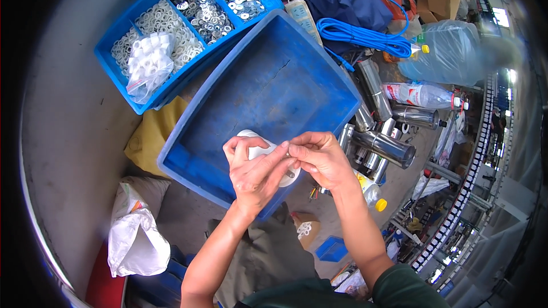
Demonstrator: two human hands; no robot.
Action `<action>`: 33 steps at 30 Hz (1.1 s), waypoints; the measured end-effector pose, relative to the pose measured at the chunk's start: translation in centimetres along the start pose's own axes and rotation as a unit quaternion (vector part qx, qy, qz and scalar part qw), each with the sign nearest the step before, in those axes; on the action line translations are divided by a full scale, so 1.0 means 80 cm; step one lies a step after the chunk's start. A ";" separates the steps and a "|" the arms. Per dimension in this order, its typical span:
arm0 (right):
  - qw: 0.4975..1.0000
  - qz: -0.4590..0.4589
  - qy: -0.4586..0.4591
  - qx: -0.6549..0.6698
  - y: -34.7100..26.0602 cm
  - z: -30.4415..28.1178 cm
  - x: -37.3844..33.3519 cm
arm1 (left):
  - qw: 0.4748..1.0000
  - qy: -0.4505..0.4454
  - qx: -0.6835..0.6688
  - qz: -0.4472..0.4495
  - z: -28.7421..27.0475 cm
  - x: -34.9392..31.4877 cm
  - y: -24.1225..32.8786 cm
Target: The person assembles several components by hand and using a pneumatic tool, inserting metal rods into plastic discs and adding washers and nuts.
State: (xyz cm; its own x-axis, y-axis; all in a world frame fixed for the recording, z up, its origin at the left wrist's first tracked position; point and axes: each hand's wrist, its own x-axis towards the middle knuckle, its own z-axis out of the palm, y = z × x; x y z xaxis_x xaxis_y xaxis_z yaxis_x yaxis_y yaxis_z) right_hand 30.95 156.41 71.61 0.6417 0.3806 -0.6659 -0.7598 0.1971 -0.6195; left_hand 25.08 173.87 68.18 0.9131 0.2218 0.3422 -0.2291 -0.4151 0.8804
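Observation:
My left hand (254, 178) is wrapped around a white cylindrical part (258, 150), held tilted over the near edge of a large blue bin (197, 111). A short grey metal shaft (290, 174) shows at the part's lower right end. My right hand (323, 158) is closed in a pinch beside that end, its fingertips meeting those of my left hand. Whatever small thing lies between the fingertips is too covered to name.
A blue divided tray (123, 82) of washers and rings, with a plastic bag (149, 63) on it, stands at the far left. Shiny metal cylinders (388, 147), a plastic bottle (422, 95) and a coiled blue cable (359, 35) lie right. A white sack (137, 239) is lower left.

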 end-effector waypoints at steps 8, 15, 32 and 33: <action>0.994 0.069 -0.031 -0.082 -0.030 0.008 0.005 | 0.996 0.020 0.072 0.056 -0.008 0.004 -0.006; 0.986 0.072 -0.039 -0.145 -0.036 0.018 0.018 | 0.997 0.005 0.062 0.054 -0.013 0.010 -0.006; 0.722 -0.367 0.021 -0.586 -0.024 0.025 -0.027 | 0.997 0.022 -0.066 0.015 0.005 0.002 -0.015; 0.711 -0.370 0.024 -0.598 -0.023 0.025 -0.026 | 0.997 0.018 -0.072 0.007 0.006 0.001 -0.013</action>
State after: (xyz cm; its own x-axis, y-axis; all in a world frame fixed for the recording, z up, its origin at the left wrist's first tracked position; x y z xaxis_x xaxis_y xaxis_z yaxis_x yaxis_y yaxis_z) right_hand 30.82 157.07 74.95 0.8444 0.5348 0.0300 0.4004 -0.5931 -0.6985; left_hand 25.52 173.85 67.13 0.8971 0.2497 0.3644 -0.2902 -0.2890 0.9123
